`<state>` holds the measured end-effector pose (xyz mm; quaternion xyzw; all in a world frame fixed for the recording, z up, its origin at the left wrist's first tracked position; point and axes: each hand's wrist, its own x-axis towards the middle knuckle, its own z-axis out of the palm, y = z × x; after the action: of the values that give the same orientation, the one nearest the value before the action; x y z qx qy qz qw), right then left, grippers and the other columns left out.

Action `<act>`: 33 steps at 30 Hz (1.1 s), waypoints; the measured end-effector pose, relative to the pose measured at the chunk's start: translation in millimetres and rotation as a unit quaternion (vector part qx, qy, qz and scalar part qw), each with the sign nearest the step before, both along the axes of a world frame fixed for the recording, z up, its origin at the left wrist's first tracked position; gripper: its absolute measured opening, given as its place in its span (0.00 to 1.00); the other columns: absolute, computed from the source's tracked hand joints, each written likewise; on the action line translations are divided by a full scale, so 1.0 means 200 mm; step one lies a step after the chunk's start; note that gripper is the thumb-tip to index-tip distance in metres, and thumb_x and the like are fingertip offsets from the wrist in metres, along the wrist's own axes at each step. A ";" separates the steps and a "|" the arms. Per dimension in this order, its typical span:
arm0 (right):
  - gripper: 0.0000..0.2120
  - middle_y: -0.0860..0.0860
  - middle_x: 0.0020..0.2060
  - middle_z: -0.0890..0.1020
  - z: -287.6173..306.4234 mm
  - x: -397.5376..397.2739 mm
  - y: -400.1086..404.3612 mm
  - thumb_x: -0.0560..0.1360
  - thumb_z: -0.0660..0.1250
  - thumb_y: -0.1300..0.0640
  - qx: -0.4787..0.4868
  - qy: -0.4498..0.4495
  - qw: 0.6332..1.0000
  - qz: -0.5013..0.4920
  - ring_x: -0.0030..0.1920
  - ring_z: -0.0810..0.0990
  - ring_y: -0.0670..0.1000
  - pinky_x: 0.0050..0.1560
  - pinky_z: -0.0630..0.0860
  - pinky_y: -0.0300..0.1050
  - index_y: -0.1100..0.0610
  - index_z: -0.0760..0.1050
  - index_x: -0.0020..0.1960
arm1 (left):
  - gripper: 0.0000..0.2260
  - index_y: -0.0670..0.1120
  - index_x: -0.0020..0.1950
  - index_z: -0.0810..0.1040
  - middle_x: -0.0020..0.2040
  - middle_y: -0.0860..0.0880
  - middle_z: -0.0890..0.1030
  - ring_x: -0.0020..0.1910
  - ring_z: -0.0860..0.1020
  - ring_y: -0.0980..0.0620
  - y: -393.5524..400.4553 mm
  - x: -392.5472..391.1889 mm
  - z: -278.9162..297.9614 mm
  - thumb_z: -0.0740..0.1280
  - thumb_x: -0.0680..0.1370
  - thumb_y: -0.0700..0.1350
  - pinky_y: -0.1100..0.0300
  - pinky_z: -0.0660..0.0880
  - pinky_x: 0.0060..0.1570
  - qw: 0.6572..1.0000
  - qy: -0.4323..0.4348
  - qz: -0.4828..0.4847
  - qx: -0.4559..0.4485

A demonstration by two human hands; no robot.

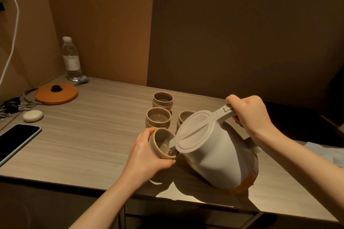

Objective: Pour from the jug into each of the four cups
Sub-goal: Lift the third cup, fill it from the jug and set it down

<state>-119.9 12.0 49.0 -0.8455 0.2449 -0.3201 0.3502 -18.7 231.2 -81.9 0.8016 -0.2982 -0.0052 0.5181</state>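
Observation:
A pale grey lidded jug (214,152) is tilted to the left over the table, its spout inside the mouth of a beige cup (160,144). My right hand (249,115) grips the jug's handle from above. My left hand (147,156) holds that cup, tilted toward the spout, and liquid shows inside it. Behind it stand three more beige cups: a far cup (163,99), a middle cup (158,118) with liquid in it, and a right cup (184,116) half hidden by the jug's lid.
On the wooden table (93,135), a black phone (14,141) lies at the left edge. Further back are a white oval soap-like object (33,116), an orange lid with a black knob (56,93), keys (9,107) and a water bottle (71,59). White cloth (323,151) lies far right.

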 end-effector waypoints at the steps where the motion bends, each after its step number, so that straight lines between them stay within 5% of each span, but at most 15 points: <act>1: 0.21 0.53 0.19 0.70 0.00 0.00 0.00 0.67 0.60 0.45 -0.001 0.001 1.000 -0.001 0.27 0.68 0.53 0.39 0.70 0.57 0.56 0.69 0.20 | 0.40 0.57 0.63 0.68 0.58 0.57 0.76 0.58 0.74 0.57 0.00 0.00 0.00 0.82 0.55 0.53 0.64 0.72 0.53 1.000 0.001 -0.001 -0.002; 26: 0.23 0.52 0.18 0.69 0.01 0.01 0.02 0.70 0.61 0.48 -0.012 0.000 1.000 0.003 0.26 0.68 0.53 0.37 0.69 0.54 0.54 0.67 0.18 | 0.40 0.57 0.62 0.69 0.56 0.58 0.76 0.56 0.74 0.58 0.01 0.00 -0.01 0.83 0.54 0.53 0.66 0.71 0.51 1.000 0.011 0.002 -0.005; 33: 0.23 0.53 0.19 0.70 0.02 0.02 0.03 0.66 0.59 0.43 -0.009 0.026 1.000 -0.004 0.27 0.69 0.54 0.41 0.74 0.61 0.61 0.70 0.22 | 0.39 0.58 0.60 0.69 0.55 0.60 0.76 0.55 0.74 0.60 0.02 0.00 -0.02 0.82 0.53 0.53 0.67 0.70 0.50 1.000 0.019 0.004 -0.011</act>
<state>-116.2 18.3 52.1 -0.8557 0.2546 -0.3013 0.3351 -18.5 234.7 -85.2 0.7967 -0.2849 -0.0145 0.5328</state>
